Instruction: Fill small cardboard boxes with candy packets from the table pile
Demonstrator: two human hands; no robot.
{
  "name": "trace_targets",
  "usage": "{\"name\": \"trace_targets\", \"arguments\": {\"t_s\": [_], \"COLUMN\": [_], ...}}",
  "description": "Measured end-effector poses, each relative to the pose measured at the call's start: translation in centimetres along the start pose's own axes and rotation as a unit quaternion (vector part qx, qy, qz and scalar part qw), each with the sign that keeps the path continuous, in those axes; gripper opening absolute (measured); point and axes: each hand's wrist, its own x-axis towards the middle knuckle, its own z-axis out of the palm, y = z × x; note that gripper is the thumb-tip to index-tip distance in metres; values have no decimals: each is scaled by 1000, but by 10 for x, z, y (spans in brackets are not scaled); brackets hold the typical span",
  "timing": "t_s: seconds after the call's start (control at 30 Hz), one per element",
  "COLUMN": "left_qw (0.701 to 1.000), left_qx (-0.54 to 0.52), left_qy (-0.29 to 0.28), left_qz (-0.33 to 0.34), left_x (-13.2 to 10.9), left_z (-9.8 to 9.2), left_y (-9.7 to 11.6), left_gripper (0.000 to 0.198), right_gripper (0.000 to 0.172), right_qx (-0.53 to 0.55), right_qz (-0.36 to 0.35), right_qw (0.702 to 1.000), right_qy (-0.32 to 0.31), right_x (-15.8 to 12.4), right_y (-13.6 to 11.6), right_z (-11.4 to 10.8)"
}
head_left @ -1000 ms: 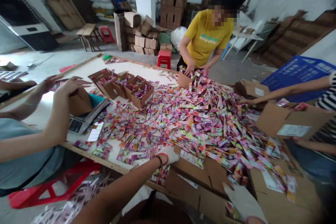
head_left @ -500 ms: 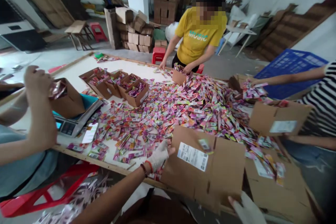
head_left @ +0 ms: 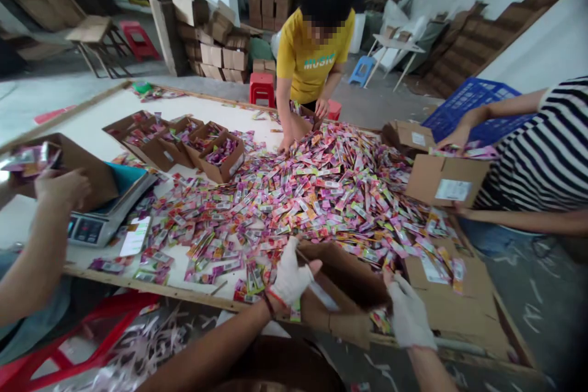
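An opened-out cardboard box (head_left: pixel 335 318) stands at the table's near edge, its dark inside tilted up toward me. My left hand (head_left: pixel 291 272), in a white glove with bare fingertips, grips the box's left rim between thumb and fingers. On the opposite side my right hand (head_left: pixel 408 309), gloved the same way, holds the right edge of the box. Just beyond the box spreads a large heap of small pink and purple sachets (head_left: pixel 316 190). Flattened cardboard (head_left: pixel 463 312) lies to the right of my right hand, with several sachets on top.
Filled boxes (head_left: pixel 220 162) stand at the left back. A scale (head_left: pixel 98 220) carries a box that a co-worker's hand (head_left: pixel 64 190) touches; a phone (head_left: pixel 136 236) lies beside it. A person in yellow (head_left: pixel 316 55) works opposite; one in stripes (head_left: pixel 546 147) holds a box (head_left: pixel 448 180) at right.
The flat cardboard box has been opened out and turned so its opening shows. My right hand has risen to its right edge. The striped co-worker's box has moved left in view.
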Motion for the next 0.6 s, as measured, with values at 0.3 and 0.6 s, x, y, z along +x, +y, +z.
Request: {"name": "trace_targets", "arguments": {"t_s": [0.3, 0.6], "left_qw": [812, 842], "left_qx": [243, 258], "left_qy": [-428, -419], "left_qz": [313, 221], "left_x": [-19, -11], "left_z": [-28, -37], "left_y": [0, 4], "left_gripper": [23, 34], "right_gripper": [54, 20], "right_qx": [-63, -44], "right_qz": [-230, -304], "right_qw": [970, 943], "right_qy": [50, -126], "right_x": [-8, -64], "right_y": [0, 25], "right_z": [33, 2]}}
